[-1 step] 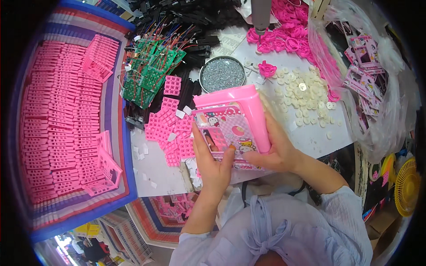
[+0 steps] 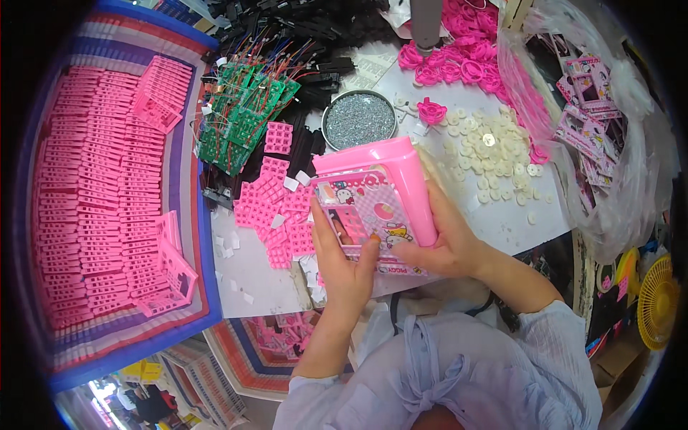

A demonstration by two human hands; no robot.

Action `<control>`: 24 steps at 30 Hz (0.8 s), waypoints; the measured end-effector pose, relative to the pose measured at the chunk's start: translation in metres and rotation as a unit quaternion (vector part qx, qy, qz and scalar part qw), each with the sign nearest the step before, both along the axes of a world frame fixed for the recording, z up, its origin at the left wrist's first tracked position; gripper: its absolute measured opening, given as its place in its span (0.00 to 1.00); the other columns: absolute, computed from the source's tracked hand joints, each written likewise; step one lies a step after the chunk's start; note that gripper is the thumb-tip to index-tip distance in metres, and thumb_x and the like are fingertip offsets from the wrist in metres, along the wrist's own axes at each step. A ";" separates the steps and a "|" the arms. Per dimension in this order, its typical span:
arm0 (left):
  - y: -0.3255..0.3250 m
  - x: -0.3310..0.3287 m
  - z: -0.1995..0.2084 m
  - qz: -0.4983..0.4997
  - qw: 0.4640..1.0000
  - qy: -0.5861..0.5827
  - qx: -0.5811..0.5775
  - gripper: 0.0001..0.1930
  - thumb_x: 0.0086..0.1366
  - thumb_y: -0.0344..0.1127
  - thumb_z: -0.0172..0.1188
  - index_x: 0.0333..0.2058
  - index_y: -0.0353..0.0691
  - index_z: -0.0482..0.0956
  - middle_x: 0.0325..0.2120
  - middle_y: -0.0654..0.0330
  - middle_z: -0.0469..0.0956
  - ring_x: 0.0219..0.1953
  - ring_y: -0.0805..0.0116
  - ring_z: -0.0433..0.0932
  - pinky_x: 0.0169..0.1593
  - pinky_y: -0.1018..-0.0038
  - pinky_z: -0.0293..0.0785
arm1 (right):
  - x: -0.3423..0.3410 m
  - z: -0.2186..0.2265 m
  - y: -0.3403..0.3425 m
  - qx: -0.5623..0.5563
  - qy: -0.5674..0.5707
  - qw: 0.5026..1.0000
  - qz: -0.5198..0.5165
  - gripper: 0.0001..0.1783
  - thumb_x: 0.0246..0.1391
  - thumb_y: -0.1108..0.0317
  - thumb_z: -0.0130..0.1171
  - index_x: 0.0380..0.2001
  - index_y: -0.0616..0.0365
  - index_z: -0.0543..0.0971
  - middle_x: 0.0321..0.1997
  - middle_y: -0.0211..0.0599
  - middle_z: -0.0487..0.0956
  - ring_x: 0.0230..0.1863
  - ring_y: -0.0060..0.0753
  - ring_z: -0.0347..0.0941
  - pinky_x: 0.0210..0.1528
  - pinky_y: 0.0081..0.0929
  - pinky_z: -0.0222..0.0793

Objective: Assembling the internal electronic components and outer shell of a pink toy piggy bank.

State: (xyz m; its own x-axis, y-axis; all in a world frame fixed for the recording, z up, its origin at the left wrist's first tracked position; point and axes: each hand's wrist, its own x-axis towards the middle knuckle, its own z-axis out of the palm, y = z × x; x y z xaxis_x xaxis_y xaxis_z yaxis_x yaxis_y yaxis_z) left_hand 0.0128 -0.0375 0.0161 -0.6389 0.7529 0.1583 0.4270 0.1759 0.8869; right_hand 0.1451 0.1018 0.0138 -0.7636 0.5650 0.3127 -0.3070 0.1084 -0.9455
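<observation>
A pink plastic toy case (image 2: 416, 186) is held up over the middle of the table. Against its near face lies a printed cartoon panel (image 2: 373, 204) with a cut-out window, and fingers show through that window. My left hand (image 2: 345, 269) grips the panel's left edge, thumb in front. On the other side my right hand (image 2: 451, 240) clasps the case's right edge, its thumb pressed on the panel's lower part. What the fingers behind do is partly hidden. Pink keypads (image 2: 269, 215) lie just left of my left hand. Beyond the case stands a round tin of small screws (image 2: 358, 120).
Left stands a striped crate (image 2: 204, 265) of stacked pink parts. Behind are green circuit boards (image 2: 240, 122) with wires. Right lie white discs (image 2: 494, 158), magenta pieces (image 2: 466, 68) and a plastic bag (image 2: 616, 208) around printed panels. A grey tool (image 2: 426, 25) hangs at the top.
The hanging grey tool has shifted slightly to the right, and its thin tip no longer shows clearly. Both hands and the pink case stay in place.
</observation>
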 end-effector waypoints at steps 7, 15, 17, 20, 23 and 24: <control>0.000 0.006 -0.006 -0.006 1.000 -0.019 0.006 0.49 0.61 0.32 0.66 0.73 0.30 0.43 0.60 0.41 0.64 0.58 0.52 0.71 0.61 0.62 0.67 | 0.009 -0.003 -0.003 0.035 -0.027 0.999 -0.010 0.36 0.54 0.63 0.67 0.61 0.66 0.65 0.46 0.43 0.74 0.42 0.37 0.72 0.46 0.34 0.69; -0.010 -0.014 -0.016 0.060 0.986 -0.144 0.061 0.32 0.66 0.32 0.61 0.66 0.32 0.61 0.54 0.50 0.72 0.53 0.64 0.75 0.57 0.70 0.71 | 0.009 0.012 0.012 -0.126 -0.052 0.987 0.087 0.37 0.57 0.64 0.66 0.65 0.65 0.63 0.48 0.37 0.74 0.49 0.32 0.72 0.52 0.34 0.69; 0.002 -0.019 0.009 0.079 0.957 -0.266 0.085 0.19 0.77 0.40 0.45 0.58 0.35 0.68 0.45 0.60 0.78 0.41 0.74 0.79 0.44 0.75 0.79 | 0.005 0.018 0.008 -0.272 -0.022 0.956 0.105 0.40 0.57 0.65 0.67 0.68 0.64 0.61 0.52 0.36 0.74 0.54 0.31 0.73 0.58 0.33 0.69; 0.008 -0.026 0.008 0.080 0.940 -0.293 0.157 0.11 0.78 0.34 0.43 0.48 0.37 0.73 0.37 0.65 0.77 0.35 0.81 0.76 0.39 0.80 0.76 | 0.013 0.013 0.021 -0.094 -0.086 0.980 0.151 0.42 0.56 0.70 0.68 0.70 0.62 0.60 0.59 0.39 0.72 0.59 0.29 0.72 0.60 0.29 0.71; 0.007 -0.028 0.009 0.081 0.951 -0.238 0.178 0.07 0.77 0.32 0.46 0.43 0.38 0.72 0.35 0.66 0.77 0.33 0.84 0.74 0.36 0.83 0.73 | 0.025 0.011 0.025 -0.204 -0.132 0.942 0.232 0.40 0.56 0.73 0.68 0.68 0.61 0.62 0.59 0.41 0.74 0.52 0.28 0.76 0.50 0.28 0.78; 0.011 -0.027 0.009 0.096 0.950 -0.227 0.190 0.05 0.77 0.31 0.47 0.41 0.40 0.72 0.33 0.68 0.76 0.31 0.86 0.73 0.35 0.85 0.71 | 0.026 0.012 0.024 -0.244 -0.143 0.929 0.237 0.40 0.55 0.74 0.68 0.68 0.61 0.62 0.57 0.41 0.76 0.50 0.29 0.77 0.47 0.28 0.79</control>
